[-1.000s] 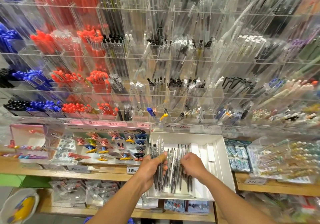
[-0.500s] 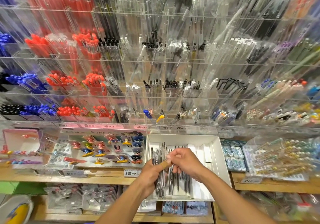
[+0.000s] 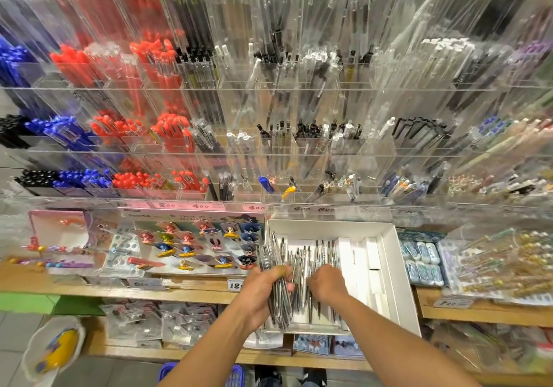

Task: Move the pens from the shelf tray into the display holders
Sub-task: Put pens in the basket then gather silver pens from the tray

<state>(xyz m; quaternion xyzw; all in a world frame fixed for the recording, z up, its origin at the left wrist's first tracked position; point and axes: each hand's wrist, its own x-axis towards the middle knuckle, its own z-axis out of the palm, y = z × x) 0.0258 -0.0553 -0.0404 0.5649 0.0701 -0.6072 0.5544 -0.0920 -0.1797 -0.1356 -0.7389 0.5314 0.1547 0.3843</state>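
A white tray (image 3: 392, 270) sits on the wooden shelf, holding several clear silver pens (image 3: 321, 255) laid lengthwise. My left hand (image 3: 263, 294) grips a thick bundle of those pens (image 3: 276, 270) at the tray's left side, tips pointing away from me. My right hand (image 3: 324, 283) is down in the tray with its fingers curled over the loose pens; its fingertips are hidden. Above the shelf rise tiers of clear acrylic display holders (image 3: 311, 159), most filled with red, blue, black and clear pens.
Left of the tray lies a card of small clips (image 3: 197, 243). Packs of erasers (image 3: 422, 261) and a box of decorated pens (image 3: 502, 264) lie to the right. The wooden shelf edge (image 3: 185, 292) carries price tags. A blue basket (image 3: 170, 370) stands by my feet.
My right hand went up to the bundle in my left hand half a second ago, then dropped back onto the loose pens in the tray. The left hand kept its hold.
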